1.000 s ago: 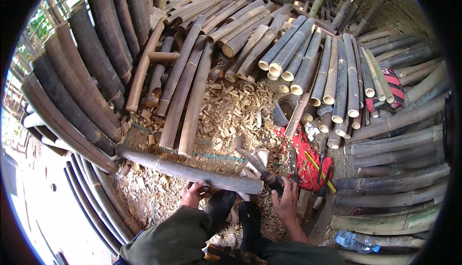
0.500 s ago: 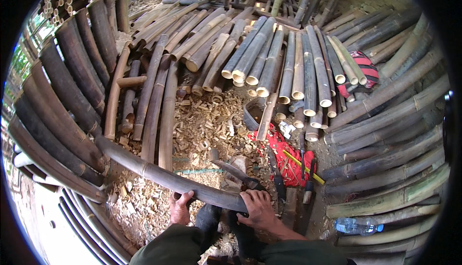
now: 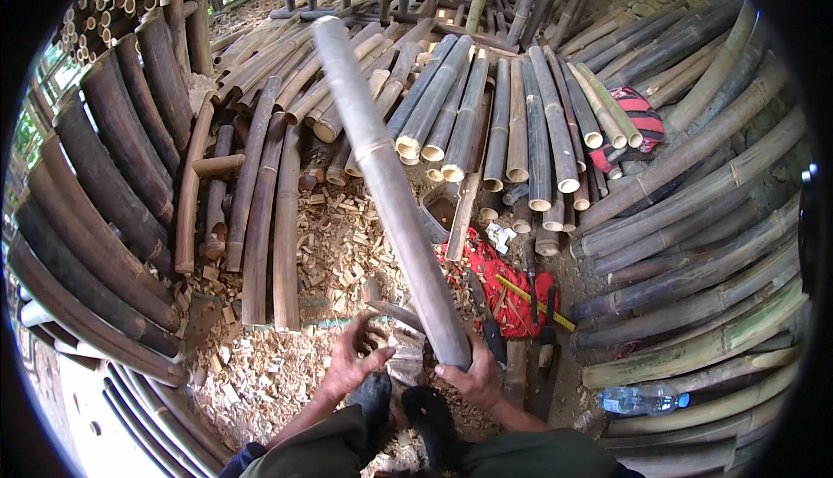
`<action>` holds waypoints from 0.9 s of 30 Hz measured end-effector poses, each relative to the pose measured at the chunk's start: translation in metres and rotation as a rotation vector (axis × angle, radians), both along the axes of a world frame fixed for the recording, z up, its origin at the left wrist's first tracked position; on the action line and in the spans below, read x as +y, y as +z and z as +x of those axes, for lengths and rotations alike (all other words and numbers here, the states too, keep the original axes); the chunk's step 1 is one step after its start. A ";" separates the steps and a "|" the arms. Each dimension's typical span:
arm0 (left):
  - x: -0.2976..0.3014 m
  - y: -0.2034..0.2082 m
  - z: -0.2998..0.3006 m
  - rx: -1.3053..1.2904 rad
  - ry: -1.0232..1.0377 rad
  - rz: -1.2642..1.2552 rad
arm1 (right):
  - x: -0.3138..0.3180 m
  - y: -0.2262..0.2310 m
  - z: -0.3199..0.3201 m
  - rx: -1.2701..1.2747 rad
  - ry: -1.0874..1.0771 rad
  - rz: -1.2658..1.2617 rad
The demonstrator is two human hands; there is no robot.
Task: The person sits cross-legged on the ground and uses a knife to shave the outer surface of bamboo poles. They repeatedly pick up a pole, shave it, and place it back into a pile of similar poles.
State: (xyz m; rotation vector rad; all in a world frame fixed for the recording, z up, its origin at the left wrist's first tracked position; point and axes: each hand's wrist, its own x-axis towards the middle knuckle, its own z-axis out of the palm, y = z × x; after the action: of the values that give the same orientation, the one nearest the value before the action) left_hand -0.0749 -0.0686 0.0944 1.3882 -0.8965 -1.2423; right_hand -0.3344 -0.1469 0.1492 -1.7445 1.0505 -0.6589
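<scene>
A thick grey-brown bamboo pole [image 3: 389, 183] stands tilted in front of me, its far end up and leaning left. My right hand [image 3: 475, 381] is closed round its near, lower end. Left of the pole, my left hand [image 3: 354, 361] is raised with fingers apart, holding nothing. Below and between the hands sits a short wooden block [image 3: 406, 358] among the wood chips [image 3: 334, 252]. A curved blade [image 3: 395, 313] lies at the block, partly hidden behind the pole.
Bamboo poles [image 3: 542, 131] lie stacked ahead, with more at right [image 3: 694, 235] and left [image 3: 113, 183]. To the right of the held pole are a red cloth [image 3: 490, 283], a yellow measuring strip [image 3: 538, 304] and a dark-handled tool [image 3: 547, 335]. A plastic bottle [image 3: 642, 400] rests at lower right.
The bamboo pole has swung from lying across to the left, held in both hands, to pointing ahead and up. My left hand has let go of it; my right still grips its end.
</scene>
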 end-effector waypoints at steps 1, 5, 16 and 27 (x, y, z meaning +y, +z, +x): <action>0.017 -0.022 -0.006 0.053 -0.037 0.050 | -0.010 -0.010 -0.003 -0.041 0.019 0.066; 0.072 -0.086 -0.030 0.139 -0.198 0.106 | -0.035 0.009 0.008 -0.273 -0.174 0.289; 0.062 -0.064 -0.030 -0.157 -0.111 0.204 | -0.229 -0.003 0.054 -0.315 -0.376 0.334; 0.064 -0.067 -0.024 -0.093 -0.124 0.220 | -0.367 0.033 0.114 -0.198 -0.461 -0.052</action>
State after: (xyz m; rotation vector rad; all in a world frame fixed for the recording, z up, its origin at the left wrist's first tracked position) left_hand -0.0991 -0.0045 0.0272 1.5946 -0.9430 -1.4133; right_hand -0.2205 -0.5135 0.1825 -1.4496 1.3145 -1.1299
